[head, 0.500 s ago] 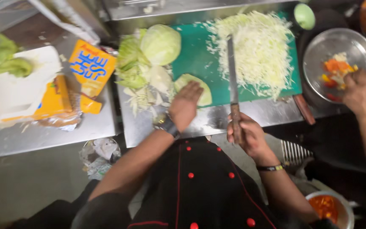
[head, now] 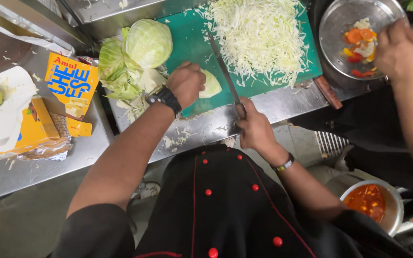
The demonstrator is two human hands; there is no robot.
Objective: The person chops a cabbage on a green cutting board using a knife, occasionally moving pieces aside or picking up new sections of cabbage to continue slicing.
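Observation:
My left hand (head: pixel 186 84), with a black watch on the wrist, presses down on a pale wedge of cabbage (head: pixel 211 84) lying on the green cutting board (head: pixel 190 43). My right hand (head: pixel 253 128) grips the handle of a long knife (head: pixel 223 69); its blade lies across the board just right of the wedge. Behind the blade sits a heap of shredded cabbage (head: pixel 259 33). A half cabbage head (head: pixel 148 42) and loose outer leaves (head: pixel 115 71) rest at the board's left end.
Another person's hand (head: pixel 397 45) reaches into a steel bowl (head: pixel 333 28) of chopped vegetables at the right. A yellow cheese carton (head: pixel 70 86) and white paper lie on the steel counter (head: pixel 48 162) at the left. A pot of red sauce (head: pixel 371 203) stands low at the right.
The view has shifted closer to the board. My left hand stays on the cabbage wedge and my right hand still holds the knife, its blade now angled closer to the wedge.

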